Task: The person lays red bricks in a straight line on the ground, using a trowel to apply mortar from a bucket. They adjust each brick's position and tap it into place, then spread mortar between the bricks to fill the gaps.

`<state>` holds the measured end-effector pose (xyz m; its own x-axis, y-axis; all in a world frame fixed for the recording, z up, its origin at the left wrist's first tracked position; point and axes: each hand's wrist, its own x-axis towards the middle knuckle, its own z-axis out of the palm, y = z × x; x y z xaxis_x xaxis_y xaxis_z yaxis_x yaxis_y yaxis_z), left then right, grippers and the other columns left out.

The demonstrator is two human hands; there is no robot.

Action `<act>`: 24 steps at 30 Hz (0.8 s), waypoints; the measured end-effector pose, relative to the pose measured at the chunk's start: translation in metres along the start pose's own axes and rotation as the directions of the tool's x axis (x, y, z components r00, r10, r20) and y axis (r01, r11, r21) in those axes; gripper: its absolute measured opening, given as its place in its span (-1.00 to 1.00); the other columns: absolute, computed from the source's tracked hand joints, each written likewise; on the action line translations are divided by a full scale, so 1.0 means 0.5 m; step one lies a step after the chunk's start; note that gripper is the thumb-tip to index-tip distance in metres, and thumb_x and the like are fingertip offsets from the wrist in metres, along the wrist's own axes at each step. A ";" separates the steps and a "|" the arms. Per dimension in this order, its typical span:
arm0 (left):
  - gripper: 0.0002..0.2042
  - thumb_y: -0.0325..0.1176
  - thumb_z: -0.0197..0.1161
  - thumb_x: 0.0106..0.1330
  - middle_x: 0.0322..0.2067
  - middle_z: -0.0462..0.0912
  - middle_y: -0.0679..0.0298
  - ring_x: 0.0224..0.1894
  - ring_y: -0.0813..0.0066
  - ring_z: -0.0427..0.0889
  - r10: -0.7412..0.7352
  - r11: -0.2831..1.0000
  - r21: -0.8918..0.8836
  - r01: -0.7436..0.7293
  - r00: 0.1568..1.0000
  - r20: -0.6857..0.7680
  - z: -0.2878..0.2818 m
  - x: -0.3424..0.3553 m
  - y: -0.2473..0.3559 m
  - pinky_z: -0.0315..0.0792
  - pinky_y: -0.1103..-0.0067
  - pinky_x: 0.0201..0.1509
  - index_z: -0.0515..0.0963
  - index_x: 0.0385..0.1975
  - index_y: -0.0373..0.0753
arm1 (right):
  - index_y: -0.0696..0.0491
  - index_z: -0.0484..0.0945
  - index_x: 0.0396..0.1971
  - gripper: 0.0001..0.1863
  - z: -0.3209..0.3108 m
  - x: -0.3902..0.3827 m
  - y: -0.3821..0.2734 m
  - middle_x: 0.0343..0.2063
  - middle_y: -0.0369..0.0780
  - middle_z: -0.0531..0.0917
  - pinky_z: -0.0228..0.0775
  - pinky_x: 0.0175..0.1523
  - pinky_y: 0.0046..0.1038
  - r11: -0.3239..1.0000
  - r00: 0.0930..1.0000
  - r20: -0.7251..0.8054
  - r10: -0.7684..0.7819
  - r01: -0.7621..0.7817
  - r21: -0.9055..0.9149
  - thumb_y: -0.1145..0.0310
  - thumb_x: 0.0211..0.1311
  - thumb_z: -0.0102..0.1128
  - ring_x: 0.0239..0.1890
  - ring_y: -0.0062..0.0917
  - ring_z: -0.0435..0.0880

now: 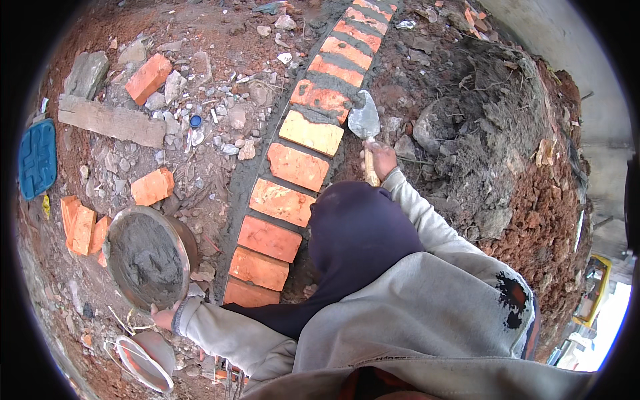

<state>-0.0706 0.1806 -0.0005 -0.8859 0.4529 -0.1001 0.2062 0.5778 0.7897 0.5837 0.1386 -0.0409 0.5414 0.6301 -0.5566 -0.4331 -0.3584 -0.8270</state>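
Observation:
My right hand [381, 160] is wrapped round the wooden handle of a trowel [364, 117]. Its grey metal blade rests over the right edge of a brick course, beside an orange brick [319, 98] and a paler, yellowish brick [311, 133]. On the left, my left hand [164, 316] grips the lower rim of a round basin [189, 248], which looks tilted. Wet grey mortar [148, 257] lies inside it. The bricks run in a curved row from near to far, with mortar between them and along their sides. Dark cloth hides part of the row's right side.
Left of the row lie loose bricks [152, 186], broken pieces [81, 225], stones, a wooden board [111, 120] and a blue plastic lid-like piece [37, 159]. A white bucket [145, 362] lies below the basin. A soil and rubble mound [490, 147] rises on the right, before a wall [563, 33].

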 end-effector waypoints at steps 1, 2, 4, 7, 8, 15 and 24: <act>-0.59 -0.42 -0.05 0.27 0.08 0.40 -0.10 0.00 0.07 0.47 0.016 1.000 0.013 -0.016 1.000 0.003 -0.011 0.006 -0.003 0.61 0.26 -0.17 0.38 0.09 -0.46 | 0.17 0.46 -0.20 -0.76 -0.013 -0.011 -0.002 -0.60 -0.20 0.55 0.34 -0.70 -0.46 0.999 0.998 0.049 0.026 -0.027 0.023 0.30 0.28 0.03 -0.76 -0.47 0.50; -0.59 -0.42 -0.05 0.27 0.07 0.40 -0.12 0.00 0.07 0.47 0.026 0.999 0.018 -0.026 1.000 0.005 -0.017 0.011 -0.011 0.61 0.28 -0.17 0.37 0.09 -0.46 | 0.16 0.46 -0.20 -0.77 -0.024 -0.018 -0.013 -0.60 -0.21 0.55 0.34 -0.70 -0.47 0.998 0.994 0.101 0.045 -0.050 0.039 0.31 0.29 0.02 -0.75 -0.48 0.50; -0.60 -0.43 -0.05 0.26 0.05 0.42 -0.10 -0.02 0.08 0.49 0.070 0.996 0.059 -0.070 0.998 0.000 -0.030 0.021 -0.039 0.60 0.27 -0.16 0.39 0.08 -0.46 | 0.16 0.49 -0.17 -0.74 -0.035 -0.066 -0.038 -0.59 -0.24 0.55 0.33 -0.66 -0.53 1.000 0.968 0.251 -0.003 -0.002 0.019 0.31 0.27 0.00 -0.74 -0.54 0.50; -0.61 -0.44 -0.02 0.24 -0.02 0.49 -0.08 -0.07 0.15 0.52 -0.025 0.999 -0.041 0.024 0.999 -0.020 -0.015 -0.030 -0.018 0.54 0.31 -0.09 0.42 0.06 -0.45 | 0.19 0.50 -0.07 -0.64 -0.054 -0.110 -0.056 -0.56 -0.26 0.56 0.34 -0.57 -0.60 0.992 0.942 0.335 -0.018 0.058 -0.110 0.30 0.20 0.01 -0.66 -0.60 0.52; -0.61 -0.44 0.00 0.23 -0.05 0.52 -0.07 -0.09 0.17 0.53 -0.064 0.994 -0.089 0.061 0.997 -0.037 -0.011 -0.046 0.009 0.52 0.32 -0.06 0.43 0.06 -0.44 | 0.22 0.49 -0.06 -0.60 -0.055 -0.127 -0.066 -0.51 -0.25 0.58 0.40 -0.44 -0.59 0.868 0.876 0.444 -0.189 0.361 -0.343 0.32 0.15 0.05 -0.54 -0.60 0.55; -0.66 -0.45 -0.03 0.28 -0.05 0.55 0.00 -0.05 0.14 0.55 -0.143 0.943 -0.304 0.133 0.990 -0.010 -0.009 -0.029 0.005 0.55 0.27 -0.10 0.45 0.01 -0.46 | 0.10 0.43 0.08 -0.47 -0.043 -0.129 -0.111 -0.15 -0.06 0.60 0.49 -0.11 -0.34 -0.042 0.625 0.711 -0.322 0.740 -0.671 0.21 0.09 0.16 -0.12 -0.23 0.63; -0.61 -0.40 -0.03 0.26 -0.02 0.52 0.00 -0.05 0.09 0.55 -0.317 0.827 -0.471 0.308 0.947 0.062 0.011 -0.050 0.045 0.57 0.20 -0.12 0.43 0.06 -0.43 | -0.08 0.37 0.15 -0.44 -0.004 -0.125 -0.100 -0.05 -0.16 0.52 0.52 -0.19 -0.24 -0.309 0.720 0.692 -0.051 0.647 -0.697 0.06 0.13 0.11 -0.17 -0.20 0.64</act>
<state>-0.0414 0.1860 0.0165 -0.8779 0.2882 -0.3825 -0.2979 0.2967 0.9073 0.5730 0.1156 0.0350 -0.0864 0.9486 -0.3045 0.9865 0.0388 -0.1593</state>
